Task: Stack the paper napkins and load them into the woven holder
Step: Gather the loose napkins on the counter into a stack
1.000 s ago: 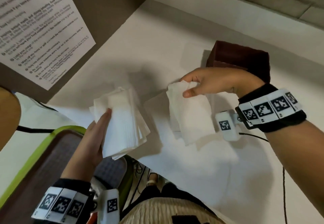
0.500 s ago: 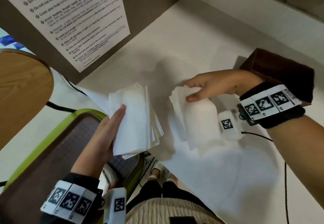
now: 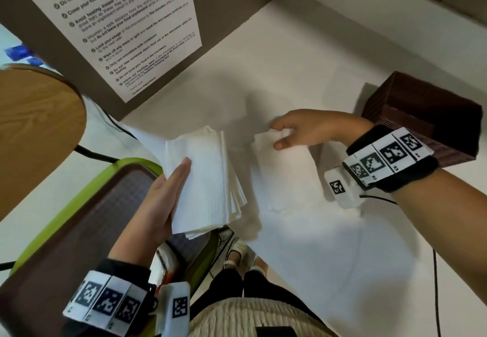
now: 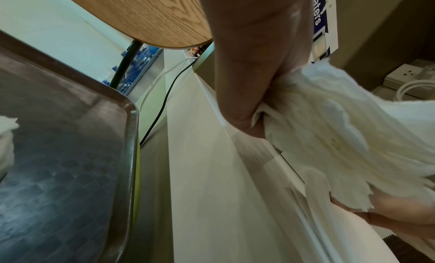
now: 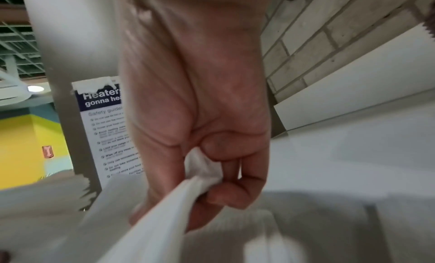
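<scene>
My left hand (image 3: 168,194) holds a stack of white paper napkins (image 3: 208,178) just past the counter's near edge, thumb on top and fingers underneath; in the left wrist view the stack (image 4: 341,127) fans out from my left hand (image 4: 254,92). To its right, my right hand (image 3: 297,133) pinches the far corner of a second white napkin (image 3: 284,175), which hangs down toward the counter. In the right wrist view that napkin (image 5: 164,215) is pinched between thumb and fingers of my right hand (image 5: 207,174). The dark brown woven holder (image 3: 427,115) stands behind my right wrist.
A white counter (image 3: 316,67) runs to a brick wall at the back. A brown panel with a safety notice (image 3: 123,25) borders it on the left. A brown tray with a green rim (image 3: 79,210) and a round wooden tabletop (image 3: 34,125) lie at lower left.
The view has swung left, putting the holder further right. Both hands keep their napkins; the gap between the stack and the single napkin has narrowed slightly.
</scene>
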`<state>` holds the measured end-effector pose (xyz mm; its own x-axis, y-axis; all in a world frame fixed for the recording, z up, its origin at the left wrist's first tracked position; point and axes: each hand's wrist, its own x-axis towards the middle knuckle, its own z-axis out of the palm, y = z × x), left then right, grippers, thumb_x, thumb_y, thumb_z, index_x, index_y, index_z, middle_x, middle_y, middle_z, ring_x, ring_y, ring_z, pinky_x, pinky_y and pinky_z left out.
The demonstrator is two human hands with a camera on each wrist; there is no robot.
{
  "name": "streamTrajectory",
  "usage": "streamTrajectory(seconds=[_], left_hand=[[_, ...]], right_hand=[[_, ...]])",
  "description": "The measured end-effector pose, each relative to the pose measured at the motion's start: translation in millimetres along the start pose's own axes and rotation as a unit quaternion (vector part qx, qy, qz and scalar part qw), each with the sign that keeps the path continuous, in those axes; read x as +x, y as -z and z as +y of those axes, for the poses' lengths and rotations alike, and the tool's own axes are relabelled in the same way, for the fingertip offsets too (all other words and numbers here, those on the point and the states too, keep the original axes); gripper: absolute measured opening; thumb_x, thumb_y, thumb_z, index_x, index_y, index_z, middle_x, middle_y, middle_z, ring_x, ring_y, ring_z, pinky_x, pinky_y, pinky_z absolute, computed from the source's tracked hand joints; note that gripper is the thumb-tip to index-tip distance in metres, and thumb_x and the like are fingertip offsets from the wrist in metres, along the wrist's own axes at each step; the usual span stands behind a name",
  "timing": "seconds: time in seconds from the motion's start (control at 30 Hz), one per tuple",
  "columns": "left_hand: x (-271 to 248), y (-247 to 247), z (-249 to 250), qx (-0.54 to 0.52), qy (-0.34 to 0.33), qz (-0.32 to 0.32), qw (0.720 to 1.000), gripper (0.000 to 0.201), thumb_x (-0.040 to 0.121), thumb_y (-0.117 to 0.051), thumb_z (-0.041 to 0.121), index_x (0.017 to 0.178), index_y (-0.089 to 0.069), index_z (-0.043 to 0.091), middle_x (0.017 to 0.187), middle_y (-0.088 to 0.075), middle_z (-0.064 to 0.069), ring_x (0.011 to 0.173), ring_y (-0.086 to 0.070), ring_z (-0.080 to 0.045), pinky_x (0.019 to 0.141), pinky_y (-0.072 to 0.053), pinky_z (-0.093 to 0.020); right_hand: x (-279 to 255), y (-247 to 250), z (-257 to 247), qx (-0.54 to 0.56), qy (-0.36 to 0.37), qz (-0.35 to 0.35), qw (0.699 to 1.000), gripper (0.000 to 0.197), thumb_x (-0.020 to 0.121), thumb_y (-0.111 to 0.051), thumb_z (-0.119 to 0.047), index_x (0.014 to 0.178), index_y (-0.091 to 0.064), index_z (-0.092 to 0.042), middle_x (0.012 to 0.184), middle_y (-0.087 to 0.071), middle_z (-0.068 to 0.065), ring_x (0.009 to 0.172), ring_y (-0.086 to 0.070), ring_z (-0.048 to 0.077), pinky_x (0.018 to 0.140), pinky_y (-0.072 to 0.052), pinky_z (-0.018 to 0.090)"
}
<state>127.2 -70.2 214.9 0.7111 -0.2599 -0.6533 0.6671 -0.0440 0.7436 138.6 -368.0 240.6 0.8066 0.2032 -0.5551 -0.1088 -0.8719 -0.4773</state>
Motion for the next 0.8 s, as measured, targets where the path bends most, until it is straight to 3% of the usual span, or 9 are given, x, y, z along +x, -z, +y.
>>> streamTrajectory(seconds=[0.1, 0.27, 0.37, 0.47, 0.57, 0.63, 0.7, 0.73, 0.8], left_hand=[[-2.7, -1.0, -0.9, -0.001, -0.002, -0.004, 1.000, 0.030, 0.096, -0.051, 0.042, 0.109, -0.063, 0.017, 0.081, -0.080, 0.004, 0.072, -0.077, -0.012, 0.053, -0.059, -0.024], [-5.2, -5.9, 0.0, 0.013, -0.009, -0.007, 1.000, 0.029, 0.096, -0.051, 0.042, 0.109, -0.062, 0.019, 0.082, -0.080, 0.005, 0.074, -0.077, -0.011, 0.056, -0.058, -0.024], [-4.3, -8.2, 0.4, 0.022, -0.010, 0.001, 1.000, 0.031, 0.096, -0.052, 0.043, 0.109, -0.064, 0.018, 0.086, -0.080, 0.003, 0.076, -0.077, -0.012, 0.058, -0.058, -0.025], [-3.4, -11.8, 3.9, 0.021, -0.004, 0.003, 1.000, 0.039, 0.094, -0.054, 0.045, 0.116, -0.065, 0.014, 0.101, -0.078, -0.005, 0.082, -0.077, -0.017, 0.060, -0.058, -0.028], [2.3, -18.1, 7.5, 0.024, -0.003, -0.009, 1.000, 0.045, 0.094, -0.053, 0.046, 0.123, -0.062, 0.012, 0.110, -0.074, -0.011, 0.088, -0.075, -0.020, 0.060, -0.058, -0.028], [7.5, -24.6, 9.8, 0.033, -0.005, -0.015, 0.999, 0.046, 0.095, -0.052, 0.047, 0.124, -0.061, 0.012, 0.109, -0.074, -0.009, 0.089, -0.074, -0.021, 0.063, -0.057, -0.030], [15.3, -34.2, 10.9, 0.044, -0.004, -0.027, 0.999, 0.048, 0.094, -0.052, 0.048, 0.126, -0.060, 0.012, 0.107, -0.075, -0.008, 0.089, -0.075, -0.022, 0.062, -0.058, -0.030], [19.1, -38.3, 11.0, 0.048, -0.004, -0.034, 0.998, 0.049, 0.094, -0.052, 0.048, 0.127, -0.059, 0.013, 0.105, -0.077, -0.006, 0.088, -0.076, -0.020, 0.059, -0.059, -0.028], [25.8, -47.5, 10.3, 0.056, -0.004, -0.046, 0.997, 0.051, 0.091, -0.054, 0.050, 0.127, -0.060, 0.014, 0.098, -0.079, -0.003, 0.084, -0.077, -0.017, 0.058, -0.059, -0.027]], right_hand=[[6.4, -1.5, -1.2, -0.039, 0.001, 0.017, 0.999, 0.030, 0.089, -0.067, -0.027, 0.115, -0.062, -0.014, 0.099, -0.060, 0.000, 0.095, -0.056, 0.022, 0.075, -0.039, 0.027], [15.5, -17.9, 1.3, -0.128, -0.017, 0.055, 0.990, 0.070, 0.062, -0.086, -0.043, 0.120, -0.056, -0.016, 0.119, -0.047, 0.008, 0.110, -0.044, 0.028, 0.087, -0.041, 0.036], [11.7, -15.5, -7.5, -0.197, -0.014, 0.061, 0.978, 0.051, 0.062, -0.083, -0.049, 0.094, -0.061, -0.017, 0.108, -0.047, 0.003, 0.104, -0.041, 0.025, 0.080, -0.037, 0.033], [-19.7, -13.7, -16.0, -0.062, 0.027, 0.080, 0.994, 0.035, 0.070, -0.083, -0.028, 0.081, -0.051, -0.022, 0.078, -0.049, -0.011, 0.082, -0.047, 0.016, 0.061, -0.034, 0.021], [-88.4, -16.3, -19.4, 0.043, 0.025, 0.084, 0.995, 0.035, 0.071, -0.083, -0.027, 0.097, -0.060, -0.030, 0.085, -0.060, -0.023, 0.083, -0.057, -0.001, 0.068, -0.039, 0.007], [-137.3, -21.4, -11.9, 0.088, 0.006, 0.063, 0.994, 0.026, 0.074, -0.080, -0.032, 0.093, -0.063, -0.028, 0.087, -0.067, -0.017, 0.083, -0.062, -0.003, 0.076, -0.046, 0.010], [-178.2, -24.2, 5.4, 0.122, -0.031, 0.051, 0.991, 0.022, 0.079, -0.076, -0.034, 0.088, -0.068, -0.017, 0.085, -0.070, -0.002, 0.081, -0.065, 0.010, 0.079, -0.052, 0.031], [-192.8, -24.7, 14.5, 0.145, -0.047, 0.056, 0.987, 0.015, 0.081, -0.075, -0.032, 0.089, -0.071, -0.020, 0.085, -0.071, -0.002, 0.082, -0.065, 0.011, 0.079, -0.051, 0.031], [-213.0, -23.8, 28.4, 0.204, -0.075, 0.093, 0.972, 0.010, 0.080, -0.075, -0.027, 0.090, -0.073, -0.031, 0.089, -0.074, -0.015, 0.087, -0.067, 0.002, 0.078, -0.048, 0.015]])
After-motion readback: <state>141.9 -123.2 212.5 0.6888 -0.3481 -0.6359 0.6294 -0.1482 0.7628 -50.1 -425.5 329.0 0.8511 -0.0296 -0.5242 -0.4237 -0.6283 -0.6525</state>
